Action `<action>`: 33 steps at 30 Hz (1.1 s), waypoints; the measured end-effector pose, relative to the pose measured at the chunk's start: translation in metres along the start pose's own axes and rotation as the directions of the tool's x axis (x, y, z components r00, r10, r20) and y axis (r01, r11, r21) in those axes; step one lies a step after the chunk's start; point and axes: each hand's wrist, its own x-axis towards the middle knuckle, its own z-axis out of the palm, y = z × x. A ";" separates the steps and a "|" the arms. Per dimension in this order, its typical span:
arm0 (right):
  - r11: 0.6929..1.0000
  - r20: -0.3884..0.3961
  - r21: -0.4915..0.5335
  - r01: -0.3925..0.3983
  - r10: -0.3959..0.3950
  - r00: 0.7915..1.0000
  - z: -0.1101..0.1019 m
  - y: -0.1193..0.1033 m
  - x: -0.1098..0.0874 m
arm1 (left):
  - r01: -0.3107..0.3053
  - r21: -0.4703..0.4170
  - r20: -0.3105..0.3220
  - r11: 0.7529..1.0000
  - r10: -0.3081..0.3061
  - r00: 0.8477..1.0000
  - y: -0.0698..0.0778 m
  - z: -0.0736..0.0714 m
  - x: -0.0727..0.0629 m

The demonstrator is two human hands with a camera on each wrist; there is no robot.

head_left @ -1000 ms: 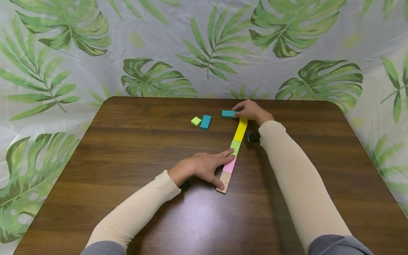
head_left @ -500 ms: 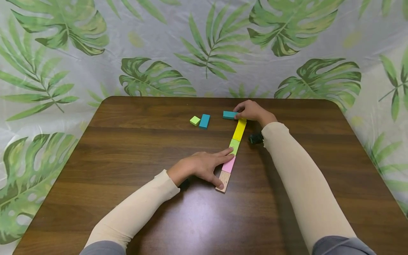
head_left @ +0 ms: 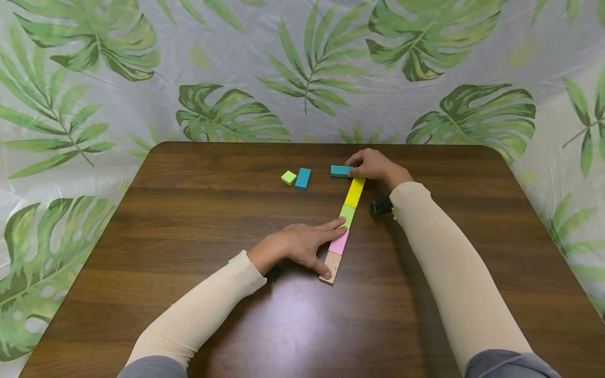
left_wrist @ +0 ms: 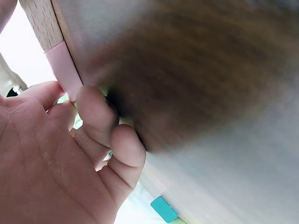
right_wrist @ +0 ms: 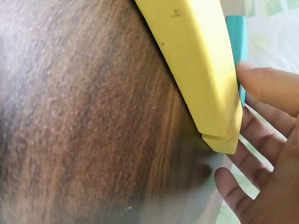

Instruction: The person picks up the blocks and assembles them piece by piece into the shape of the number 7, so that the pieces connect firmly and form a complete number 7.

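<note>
Pinches a teal block (head_left: pixel 340 171) in right hand (head_left: pixel 375 165) at far end of yellow block (head_left: pixel 355 193) on bench (head_left: pixel 212 205); rests spread left hand (head_left: pixel 304 243) on green block (head_left: pixel 348 211) and wooden block (head_left: pixel 333 262).

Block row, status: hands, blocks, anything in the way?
Left hand spread on block row. Right hand pinching teal block at far end. Nothing visibly in the way; green block, second teal block off left.
</note>
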 end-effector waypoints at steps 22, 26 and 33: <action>0.991 -0.062 0.134 -0.021 0.030 0.998 -0.001 0.022 -0.011 | -0.004 -0.010 0.003 1.000 0.004 1.000 -0.002 0.000 0.000; 0.988 -0.052 0.149 -0.031 0.039 0.998 -0.001 0.024 -0.013 | -0.011 -0.009 0.000 1.000 0.011 1.000 -0.002 0.001 0.001; 0.987 -0.047 0.158 -0.041 0.049 0.998 -0.001 0.027 -0.014 | -0.012 -0.002 0.003 1.000 0.012 1.000 -0.002 0.000 0.001</action>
